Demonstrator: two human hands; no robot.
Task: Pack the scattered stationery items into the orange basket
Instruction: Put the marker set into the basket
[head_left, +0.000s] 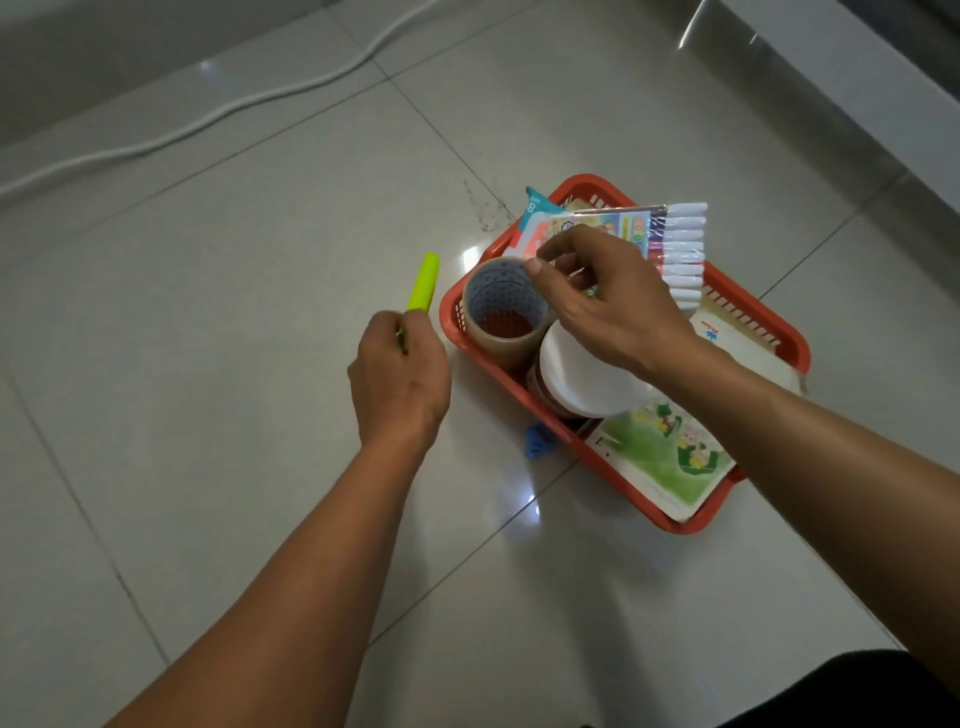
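Note:
The orange basket (769, 332) stands on the tiled floor at centre right. Inside it are a brown tape roll (501, 317), a white-lidded jar (582, 379), a pack of white-capped markers (675, 249), a green picture booklet (660, 457) and other paper packs. My left hand (400, 384) grips a yellow-green highlighter (423, 283) just left of the basket, its cap pointing away from me. My right hand (602, 306) hovers over the basket above the tape roll and jar, thumb and fingers curled together; what it pinches is hidden.
A small blue item (537, 441) lies on the floor against the basket's near left wall. A white cable (208, 117) runs across the floor at the back left. A pale ledge (857, 88) borders the far right.

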